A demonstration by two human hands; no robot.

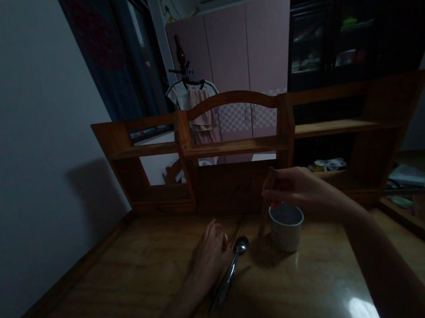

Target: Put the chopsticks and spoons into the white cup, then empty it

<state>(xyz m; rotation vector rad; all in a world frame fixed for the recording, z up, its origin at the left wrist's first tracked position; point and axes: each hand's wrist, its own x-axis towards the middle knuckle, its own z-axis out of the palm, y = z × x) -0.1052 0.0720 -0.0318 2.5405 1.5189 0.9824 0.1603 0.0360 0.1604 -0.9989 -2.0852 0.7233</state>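
Note:
My right hand (302,189) pinches brown wooden chopsticks (264,221) near their upper end. They slant downward just left of a pale grey cup (287,236), outside its rim. The cup stands upright on the wooden desk (143,281), and its inside is too dark to make out. My left hand (213,246) lies palm down on the desk, fingers stretched forward. Along its right side lies a metal spoon (241,245), bowl pointing away from me, with another thin utensil beside its handle. Thin brown sticks (236,229) reach out past the left fingertips, partly hidden by the hand.
A wooden shelf unit (235,147) runs across the desk's back edge, behind the cup. On the left rises a plain wall (31,158). Papers (417,177) lie beyond the desk's right side. Farther back stand a pink wardrobe (230,51) and a clothes rack (181,57).

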